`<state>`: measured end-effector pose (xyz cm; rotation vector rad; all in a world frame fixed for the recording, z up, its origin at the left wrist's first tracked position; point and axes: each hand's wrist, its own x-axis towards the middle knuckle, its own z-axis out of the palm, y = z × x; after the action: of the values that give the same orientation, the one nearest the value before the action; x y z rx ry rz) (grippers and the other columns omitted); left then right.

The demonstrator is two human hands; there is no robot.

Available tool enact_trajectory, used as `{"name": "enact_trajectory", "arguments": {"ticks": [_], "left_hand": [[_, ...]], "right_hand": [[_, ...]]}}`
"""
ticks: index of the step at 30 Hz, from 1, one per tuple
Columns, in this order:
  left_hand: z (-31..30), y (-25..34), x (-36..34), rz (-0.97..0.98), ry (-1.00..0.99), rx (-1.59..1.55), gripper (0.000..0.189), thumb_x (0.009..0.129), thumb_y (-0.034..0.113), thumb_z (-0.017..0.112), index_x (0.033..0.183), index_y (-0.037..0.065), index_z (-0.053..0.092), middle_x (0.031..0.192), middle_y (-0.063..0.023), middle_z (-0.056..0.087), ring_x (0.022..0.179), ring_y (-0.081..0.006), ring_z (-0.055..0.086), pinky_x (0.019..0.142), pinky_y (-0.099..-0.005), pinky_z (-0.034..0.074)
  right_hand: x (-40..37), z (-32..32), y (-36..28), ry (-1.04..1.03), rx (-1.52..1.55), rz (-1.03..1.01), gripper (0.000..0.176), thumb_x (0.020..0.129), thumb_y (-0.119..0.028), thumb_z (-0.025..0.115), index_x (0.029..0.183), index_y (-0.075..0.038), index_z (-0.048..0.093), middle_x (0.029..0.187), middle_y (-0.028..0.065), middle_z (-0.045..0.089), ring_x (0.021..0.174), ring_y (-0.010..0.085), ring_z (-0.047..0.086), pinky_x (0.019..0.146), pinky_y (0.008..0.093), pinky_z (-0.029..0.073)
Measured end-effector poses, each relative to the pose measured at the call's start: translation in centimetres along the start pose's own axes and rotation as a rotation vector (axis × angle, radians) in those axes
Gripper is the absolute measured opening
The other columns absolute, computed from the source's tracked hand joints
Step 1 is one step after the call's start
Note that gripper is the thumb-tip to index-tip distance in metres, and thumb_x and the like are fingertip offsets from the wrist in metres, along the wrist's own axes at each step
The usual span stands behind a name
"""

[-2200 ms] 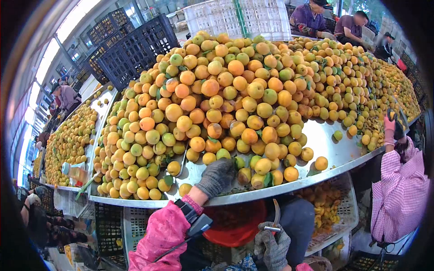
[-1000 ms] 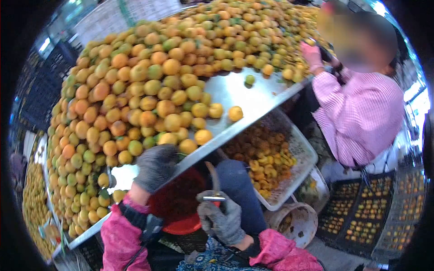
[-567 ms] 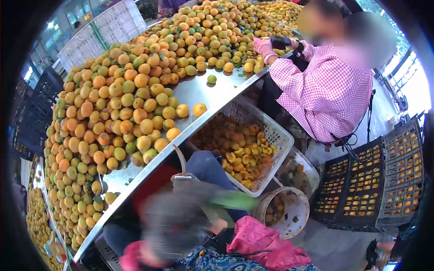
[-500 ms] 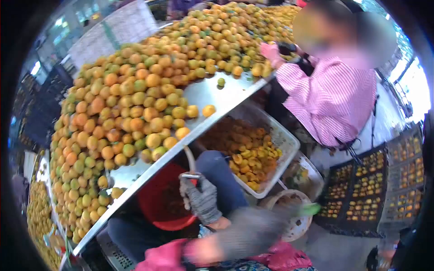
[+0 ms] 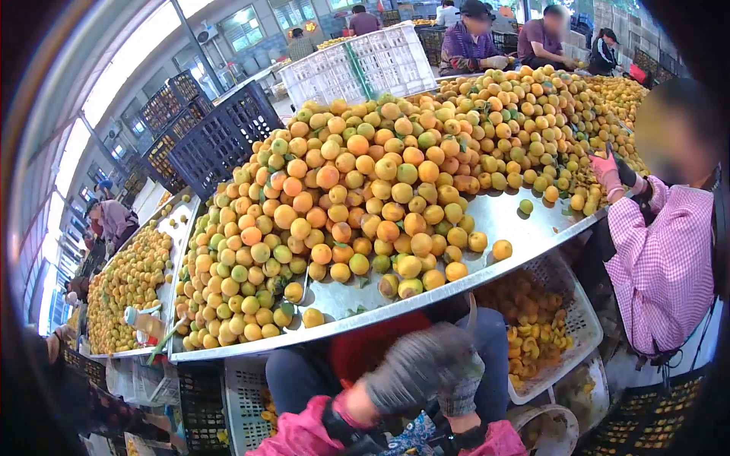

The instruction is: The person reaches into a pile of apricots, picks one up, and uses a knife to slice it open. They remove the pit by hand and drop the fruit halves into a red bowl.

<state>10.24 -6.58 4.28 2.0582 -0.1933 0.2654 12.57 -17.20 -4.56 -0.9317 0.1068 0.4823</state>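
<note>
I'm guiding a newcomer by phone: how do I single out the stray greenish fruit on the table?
Find the steel table heaped with orange and green fruit. Right of the heap, toward the person in the pink checked shirt, lies bare metal. The stray fruit sits there alone, touching nothing, yellow-green and smaller than the orange one nearer the rim.

Daylight pours through tall windows [image 5: 114, 68] along the left wall. Dark plastic crates [image 5: 220, 133] stand stacked at the far left, with white crates [image 5: 357, 64] beside them. Steel worktops [image 5: 547, 220] curve across the hall, and seated people [image 5: 471, 38] work at the far end.
</note>
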Motion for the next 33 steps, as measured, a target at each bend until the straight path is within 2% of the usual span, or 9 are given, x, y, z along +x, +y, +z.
{"name": "enact_trajectory", "arguments": {"ticks": [3, 10, 14, 18, 20, 24, 26, 27, 33], "left_hand": [[-4.8, -8.8, 0.1, -0.131, 0.489, 0.442, 0.018, 0.085, 0.010, 0.067, 0.101, 0.005, 0.063, 0.083, -0.0108, 0.065, 0.073, -0.0245, 0.065, 0.068, -0.0345, 0.052], [-6.8, -15.1, 5.8, -0.230, 0.355, 0.835, 0.048, 0.076, 0.039, 0.074, 0.111, 0.008, 0.063, 0.096, -0.0145, 0.066, 0.079, -0.0309, 0.066, 0.072, -0.0410, 0.053], [-6.6, -15.1, 8.0, -0.542, 0.043, 0.855, 0.049, 0.074, 0.043, 0.074, 0.107, 0.008, 0.064, 0.092, -0.0177, 0.066, 0.086, -0.0357, 0.065, 0.075, -0.0436, 0.052], [-7.5, -12.9, 6.1, -0.439, 0.185, 0.702, 0.051, 0.077, 0.039, 0.074, 0.111, 0.002, 0.061, 0.099, -0.0173, 0.067, 0.087, -0.0307, 0.066, 0.076, -0.0390, 0.053], [-7.2, -11.4, 3.3, -0.457, 0.413, -0.305, 0.051, 0.084, 0.035, 0.070, 0.118, 0.000, 0.057, 0.102, -0.0123, 0.066, 0.087, -0.0248, 0.066, 0.078, -0.0349, 0.054], [-2.9, -7.5, -3.4, -0.528, 0.553, -1.035, 0.053, 0.090, 0.034, 0.063, 0.127, -0.001, 0.049, 0.107, -0.0118, 0.063, 0.092, -0.0226, 0.065, 0.082, -0.0364, 0.055], [-2.0, -5.2, -4.2, -0.551, 0.591, -1.022, 0.054, 0.090, 0.035, 0.063, 0.127, -0.001, 0.049, 0.111, -0.0138, 0.062, 0.097, -0.0238, 0.064, 0.085, -0.0397, 0.054], [-1.2, -4.7, -4.5, -0.490, 0.633, -1.151, 0.054, 0.090, 0.036, 0.064, 0.128, 0.000, 0.049, 0.113, -0.0141, 0.062, 0.100, -0.0253, 0.063, 0.087, -0.0406, 0.054], [1.0, -3.9, -6.8, -0.271, 0.797, -1.128, 0.063, 0.088, 0.033, 0.067, 0.136, 0.001, 0.041, 0.121, -0.0152, 0.058, 0.106, -0.0291, 0.061, 0.091, -0.0403, 0.052]], "right_hand": [[0.5, -0.3, -0.2, -0.060, 0.037, -0.035, 0.029, 0.091, -0.025, 0.063, 0.105, -0.001, 0.058, 0.064, 0.0061, 0.057, 0.039, 0.0118, 0.047, 0.035, 0.0255, 0.038], [0.9, 0.5, -1.5, -0.028, -0.043, 0.076, 0.034, 0.092, -0.031, 0.063, 0.107, -0.001, 0.057, 0.061, 0.0050, 0.055, 0.040, 0.0104, 0.047, 0.037, 0.0242, 0.037], [0.9, 0.8, -2.0, -0.006, -0.072, 0.097, 0.035, 0.093, -0.032, 0.062, 0.107, 0.000, 0.058, 0.062, 0.0050, 0.055, 0.041, 0.0102, 0.047, 0.038, 0.0241, 0.036], [0.8, 0.7, -1.8, -0.072, -0.113, 0.094, 0.038, 0.093, -0.034, 0.061, 0.109, 0.001, 0.058, 0.063, 0.0050, 0.056, 0.042, 0.0098, 0.046, 0.039, 0.0233, 0.036], [0.6, 1.2, -1.9, -0.126, -0.148, 0.086, 0.036, 0.094, -0.034, 0.059, 0.111, -0.002, 0.059, 0.065, 0.0038, 0.057, 0.043, 0.0084, 0.047, 0.039, 0.0231, 0.037], [-0.8, 2.6, -0.9, -0.205, -0.377, 0.088, 0.036, 0.095, -0.036, 0.055, 0.112, -0.004, 0.059, 0.065, 0.0023, 0.058, 0.042, 0.0062, 0.046, 0.038, 0.0217, 0.035], [-1.3, 2.6, -0.6, -0.291, -0.606, 0.094, 0.034, 0.095, -0.035, 0.055, 0.109, -0.004, 0.061, 0.069, 0.0030, 0.061, 0.050, 0.0090, 0.054, 0.045, 0.0254, 0.043], [-1.7, 3.1, -0.5, -0.300, -0.761, -0.106, 0.034, 0.096, -0.034, 0.055, 0.107, -0.003, 0.063, 0.075, 0.0070, 0.066, 0.064, 0.0162, 0.063, 0.057, 0.0313, 0.050], [-3.0, 3.6, 0.2, -0.328, -0.837, -0.151, 0.034, 0.095, -0.033, 0.054, 0.106, -0.002, 0.063, 0.084, 0.0143, 0.069, 0.074, 0.0280, 0.067, 0.065, 0.0356, 0.051]]}}
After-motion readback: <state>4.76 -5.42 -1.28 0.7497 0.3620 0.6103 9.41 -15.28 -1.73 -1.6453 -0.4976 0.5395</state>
